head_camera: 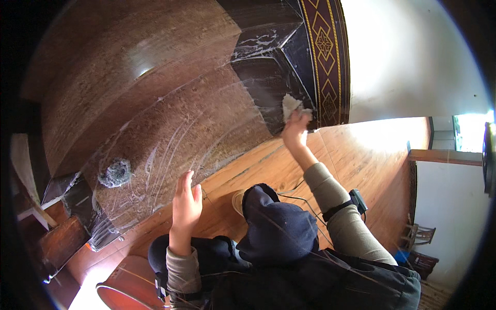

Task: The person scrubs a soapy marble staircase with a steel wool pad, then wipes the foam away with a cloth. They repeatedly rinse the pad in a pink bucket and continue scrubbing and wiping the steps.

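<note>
My right hand (297,126) holds a pale, crumpled cloth or sponge (290,106) against the dark edge tile of a stair step, beside a maroon patterned border (324,58). Raised over the near edge of the brown tiled step (217,120), my left hand (187,201) holds nothing, its fingers apart. A grey scouring pad (116,173), covered in suds, lies on the same step to the left. Whitish soapy streaks mark the brown tile and the dark tiles.
Wood-look floor tiles (348,155) extend below the step. A red bucket (128,285) stands at the lower left, close to a wooden block (64,243). A thin cable (306,199) crosses the floor. Wooden chairs (422,234) are at the far right.
</note>
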Demonstrator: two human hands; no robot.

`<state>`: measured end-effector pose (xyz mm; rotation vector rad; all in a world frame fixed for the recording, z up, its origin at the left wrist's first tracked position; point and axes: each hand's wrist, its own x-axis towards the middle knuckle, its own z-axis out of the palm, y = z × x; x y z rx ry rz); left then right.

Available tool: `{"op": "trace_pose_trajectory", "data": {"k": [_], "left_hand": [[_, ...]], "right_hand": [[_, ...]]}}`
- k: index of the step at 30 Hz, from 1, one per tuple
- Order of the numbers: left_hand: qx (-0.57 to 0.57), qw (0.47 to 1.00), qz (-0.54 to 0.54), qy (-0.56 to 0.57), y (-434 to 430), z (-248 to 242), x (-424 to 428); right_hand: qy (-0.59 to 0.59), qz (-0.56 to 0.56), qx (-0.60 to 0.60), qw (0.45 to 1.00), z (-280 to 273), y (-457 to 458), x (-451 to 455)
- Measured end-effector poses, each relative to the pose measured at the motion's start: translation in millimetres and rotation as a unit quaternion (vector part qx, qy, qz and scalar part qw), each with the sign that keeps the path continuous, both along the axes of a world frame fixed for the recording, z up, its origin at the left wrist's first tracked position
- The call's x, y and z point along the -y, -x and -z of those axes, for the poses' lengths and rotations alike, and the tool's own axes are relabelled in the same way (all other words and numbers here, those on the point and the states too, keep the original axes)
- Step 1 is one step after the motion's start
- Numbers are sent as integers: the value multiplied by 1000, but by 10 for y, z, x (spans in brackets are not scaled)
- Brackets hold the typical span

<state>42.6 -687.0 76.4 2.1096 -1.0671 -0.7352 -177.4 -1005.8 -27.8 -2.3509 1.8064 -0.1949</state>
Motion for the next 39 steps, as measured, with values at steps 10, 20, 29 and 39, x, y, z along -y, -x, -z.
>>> {"op": "trace_pose_trajectory", "data": {"k": [10, 20, 29, 39], "left_hand": [[4, 999, 16, 35, 14, 0, 210], [7, 997, -55, 52, -140, 104, -104], [24, 998, -33, 47, -185, 189, 33], [-8, 998, -63, 26, -164, 129, 7]], "right_hand": [[-114, -222, 150, 957, -925, -544, -745], [89, -118, -151, 977, -221, -74, 315], [19, -315, -111, 942, -621, -987, -903], [-51, 17, -118, 992, -430, -117, 291]]}}
